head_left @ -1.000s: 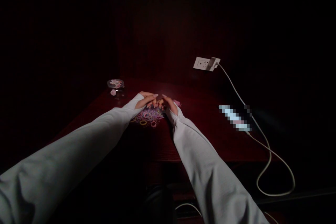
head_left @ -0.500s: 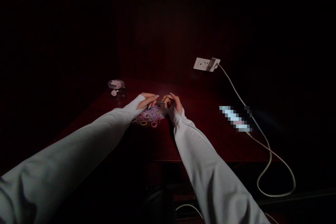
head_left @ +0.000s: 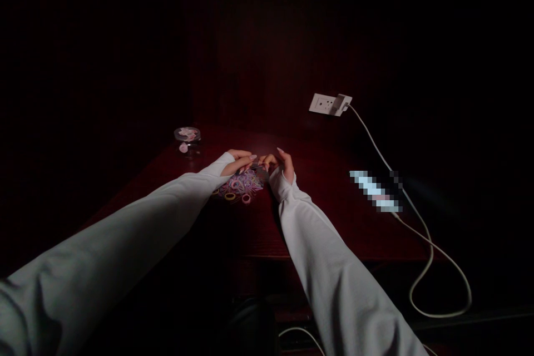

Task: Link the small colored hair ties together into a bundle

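Head view: the left hand (head_left: 237, 163) and right hand (head_left: 286, 167), fingers curled, nearly meet at the far edge of a pile of coloured bands (head_left: 240, 184) on the table (head_left: 325, 206); grip: cannot tell. Pixelation makes the bright screen (head_left: 371, 188) unreadable.

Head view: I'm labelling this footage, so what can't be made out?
In the head view:
Whether the left hand or right hand grips anything: too small and dim.
Part of the coloured bands: behind the left hand and left sleeve.
Bright object: masked by pixel blocks.
The right sleeve: cut off by the bottom edge.
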{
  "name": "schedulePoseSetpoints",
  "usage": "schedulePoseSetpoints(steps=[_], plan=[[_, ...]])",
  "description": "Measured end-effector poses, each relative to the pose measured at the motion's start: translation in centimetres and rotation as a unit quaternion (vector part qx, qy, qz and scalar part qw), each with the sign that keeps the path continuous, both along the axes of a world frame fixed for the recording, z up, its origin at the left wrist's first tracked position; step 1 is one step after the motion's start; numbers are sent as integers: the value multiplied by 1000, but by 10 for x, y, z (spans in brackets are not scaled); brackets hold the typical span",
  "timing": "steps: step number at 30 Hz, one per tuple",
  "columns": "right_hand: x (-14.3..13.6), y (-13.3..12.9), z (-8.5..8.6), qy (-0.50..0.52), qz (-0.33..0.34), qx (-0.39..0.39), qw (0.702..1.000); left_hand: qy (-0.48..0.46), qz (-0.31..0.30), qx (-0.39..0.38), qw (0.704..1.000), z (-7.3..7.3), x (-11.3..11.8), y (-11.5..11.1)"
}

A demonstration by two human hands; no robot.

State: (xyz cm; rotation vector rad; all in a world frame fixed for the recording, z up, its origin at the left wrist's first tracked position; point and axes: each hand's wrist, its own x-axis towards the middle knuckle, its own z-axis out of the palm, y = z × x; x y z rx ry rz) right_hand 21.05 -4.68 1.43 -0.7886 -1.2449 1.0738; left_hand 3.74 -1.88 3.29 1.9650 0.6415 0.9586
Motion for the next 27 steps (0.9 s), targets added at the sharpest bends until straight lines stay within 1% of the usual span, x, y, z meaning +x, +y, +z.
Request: schedulePoseSetpoints(steps=[4, 7, 12, 14, 18, 22, 25, 27], plan=[[0, -2, 2, -5, -1, -21, 1000, 2, 5, 2, 1000, -2, 0, 4], [0, -2, 1, -7, -7, -14, 1000, 0, 11, 23, 1000, -5, 1, 10], [-1, 4, -3, 4, -35, -17, 999, 17, 25, 71, 997, -6, 0, 15], [0, 6, -6, 13, -44, -13, 999, 28, 31, 78, 996, -6, -1, 16], [2, 10, -9, 20, -38, 2, 999, 43, 47, 84, 994, -9, -4, 19], [4, 12, -10, -9, -54, 0, 999, 59, 69, 101, 991, -11, -4, 16], [3, 13, -10, 9, -75, 7, 997, 71, 86, 117, 987, -10, -3, 10], [2, 12, -9, 23, -74, -1, 997, 76, 90, 125, 985, -9, -3, 6]])
